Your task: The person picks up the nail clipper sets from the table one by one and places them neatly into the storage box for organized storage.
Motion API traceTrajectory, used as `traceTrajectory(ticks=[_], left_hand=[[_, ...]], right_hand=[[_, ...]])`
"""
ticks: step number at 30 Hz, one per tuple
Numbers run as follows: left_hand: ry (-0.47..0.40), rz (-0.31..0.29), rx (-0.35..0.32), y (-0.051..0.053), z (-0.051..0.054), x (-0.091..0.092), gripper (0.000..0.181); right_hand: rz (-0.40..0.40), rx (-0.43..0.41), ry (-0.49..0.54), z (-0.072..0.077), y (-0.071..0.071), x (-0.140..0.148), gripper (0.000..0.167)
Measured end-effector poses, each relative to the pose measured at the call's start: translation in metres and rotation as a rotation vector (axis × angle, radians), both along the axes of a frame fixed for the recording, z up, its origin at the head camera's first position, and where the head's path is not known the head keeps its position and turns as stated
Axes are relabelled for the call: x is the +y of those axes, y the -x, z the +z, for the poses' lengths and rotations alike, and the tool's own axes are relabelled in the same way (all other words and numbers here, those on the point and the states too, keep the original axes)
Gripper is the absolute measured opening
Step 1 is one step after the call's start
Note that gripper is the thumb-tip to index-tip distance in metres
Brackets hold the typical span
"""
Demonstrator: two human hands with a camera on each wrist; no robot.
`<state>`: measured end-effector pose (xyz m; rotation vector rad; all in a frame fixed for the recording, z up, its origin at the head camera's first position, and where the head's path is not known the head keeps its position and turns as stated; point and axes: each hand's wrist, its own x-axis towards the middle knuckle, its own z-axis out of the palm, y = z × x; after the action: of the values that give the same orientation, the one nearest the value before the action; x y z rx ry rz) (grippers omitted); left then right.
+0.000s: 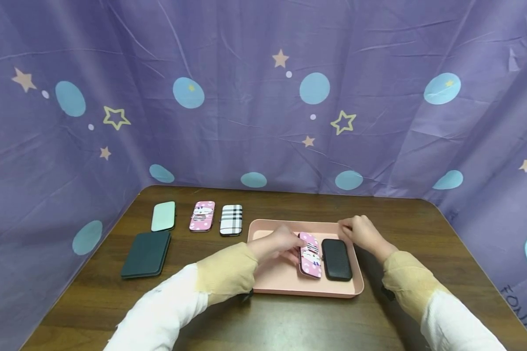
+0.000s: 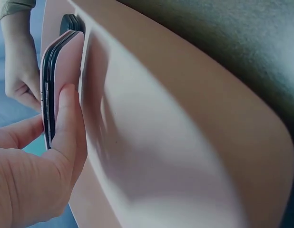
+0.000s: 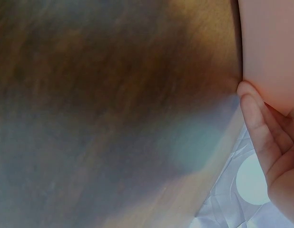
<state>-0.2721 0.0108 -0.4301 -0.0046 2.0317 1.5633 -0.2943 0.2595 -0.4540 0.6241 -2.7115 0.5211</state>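
Observation:
A pink case with a cartoon print (image 1: pixel 310 258) is pinched by the left hand (image 1: pixel 281 243) over the pink tray (image 1: pixel 281 287), left of a black case (image 1: pixel 337 261) lying inside. In the left wrist view the left hand (image 2: pixel 37 175) has its thumb and fingers on opposite faces of the pink case (image 2: pixel 68 61), which is tilted on edge. The right hand (image 1: pixel 366 235) grips the tray's far right corner; in the right wrist view the right hand's (image 3: pixel 275 142) fingers pinch the tray wall (image 3: pixel 268 52).
Left of the tray on the brown table (image 1: pixel 290 324) lie a plaid case (image 1: pixel 231 220), another pink cartoon case (image 1: pixel 202 216), a mint case (image 1: pixel 163 216) and a dark green case (image 1: pixel 146 254). A purple curtain (image 1: pixel 246 136) hangs behind and beside the table.

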Motion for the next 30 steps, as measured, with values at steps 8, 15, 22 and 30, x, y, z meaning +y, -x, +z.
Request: traceTrajectory(ticks=[8,15,22,30], left_hand=[[0.012,0.021,-0.007,0.0002,-0.0006,0.0025,0.015],[0.059,0.037,0.016,-0.0037,-0.0014,0.0029,0.012],[0.167,0.019,0.071,-0.0065,0.0007,0.0021,0.014],[0.268,-0.019,0.13,-0.0049,0.0014,-0.0003,0.021]], right_hand=[[0.016,0.027,0.007,0.0016,-0.0007,-0.0019,0.013],[0.005,0.006,0.001,0.0016,0.0003,-0.002,0.014],[0.002,0.001,-0.009,0.0001,0.0001,-0.0008,0.014],[0.001,-0.005,-0.001,0.0003,0.0006,-0.0002,0.014]])
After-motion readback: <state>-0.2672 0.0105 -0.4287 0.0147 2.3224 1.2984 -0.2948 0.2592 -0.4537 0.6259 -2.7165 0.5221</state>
